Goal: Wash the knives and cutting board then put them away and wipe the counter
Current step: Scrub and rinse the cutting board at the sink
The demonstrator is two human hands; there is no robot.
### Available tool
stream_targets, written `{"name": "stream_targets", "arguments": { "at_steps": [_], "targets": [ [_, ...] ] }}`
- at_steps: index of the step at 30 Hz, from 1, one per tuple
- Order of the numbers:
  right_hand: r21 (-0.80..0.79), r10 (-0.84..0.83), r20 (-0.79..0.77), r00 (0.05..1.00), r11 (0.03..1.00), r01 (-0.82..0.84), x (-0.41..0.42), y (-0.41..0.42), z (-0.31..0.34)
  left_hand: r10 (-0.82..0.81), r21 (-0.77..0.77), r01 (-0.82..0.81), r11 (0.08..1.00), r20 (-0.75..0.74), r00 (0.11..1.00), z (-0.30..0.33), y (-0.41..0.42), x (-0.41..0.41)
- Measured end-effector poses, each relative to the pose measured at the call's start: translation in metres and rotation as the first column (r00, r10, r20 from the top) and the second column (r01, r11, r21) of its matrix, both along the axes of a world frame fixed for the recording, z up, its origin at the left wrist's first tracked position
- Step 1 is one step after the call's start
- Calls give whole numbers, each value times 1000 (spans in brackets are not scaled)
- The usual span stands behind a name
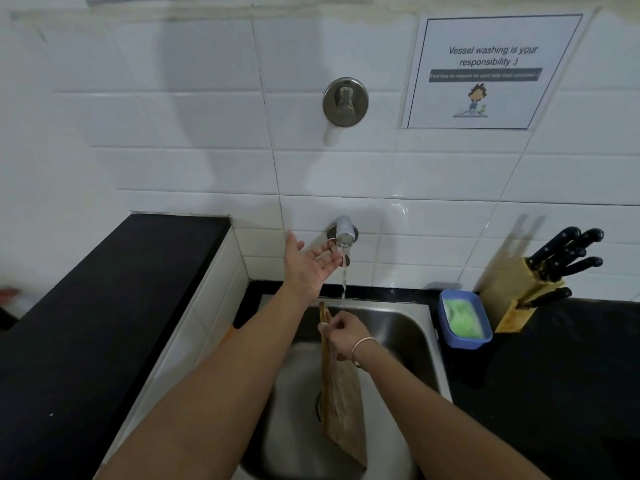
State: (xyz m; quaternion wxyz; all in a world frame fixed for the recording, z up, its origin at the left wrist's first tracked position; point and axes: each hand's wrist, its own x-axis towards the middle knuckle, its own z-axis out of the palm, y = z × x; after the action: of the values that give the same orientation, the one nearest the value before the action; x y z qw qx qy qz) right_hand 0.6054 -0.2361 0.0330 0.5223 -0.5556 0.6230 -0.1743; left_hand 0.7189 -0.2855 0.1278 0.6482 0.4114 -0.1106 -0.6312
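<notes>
My right hand grips the cutting board upright in the sink; left hand open by the tap at 12 o'clock. I'd tilt the board under the stream.

Knife blades hidden inside knife block; only handles show. Small line on wall notice blurred, unreadable. Red object cut by left edge, blurred. Sink bottom cut off.

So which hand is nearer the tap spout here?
Left. The left hand is open, fingertips at the running tap spout. The right hand is lower, over the sink, gripping the cutting board.
</notes>
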Motion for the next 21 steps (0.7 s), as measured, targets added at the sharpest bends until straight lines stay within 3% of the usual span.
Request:
{"name": "stream_targets", "arguments": {
  "at_steps": [6, 9, 15, 19, 21],
  "targets": [
    [10, -17, 95, 995, 1000, 16, 4, 3, -5, -18, 165, -38, 986, 326, 945, -26, 37, 24],
    [3, -6, 62, 998, 1000, 6, 4, 3, -3, -84, 246, -33, 969, 450, 889, -42, 50, 30],
    [-17, -30, 46, 998, 999, 31, -1, 5, 0, 1, 70, -42, 997, 507, 862, -14, 44, 17],
    [-20, -56, 23, 998, 998, 56, -4, 6, 2, -54, 65, 25, 998, 495, 867, 14, 17, 3],
    [-19, -59, 18, 998, 998, 59, -3, 7, 4, -90, 78, 63, 995, 416, 905, 21, 9, -3]
  ]
}}
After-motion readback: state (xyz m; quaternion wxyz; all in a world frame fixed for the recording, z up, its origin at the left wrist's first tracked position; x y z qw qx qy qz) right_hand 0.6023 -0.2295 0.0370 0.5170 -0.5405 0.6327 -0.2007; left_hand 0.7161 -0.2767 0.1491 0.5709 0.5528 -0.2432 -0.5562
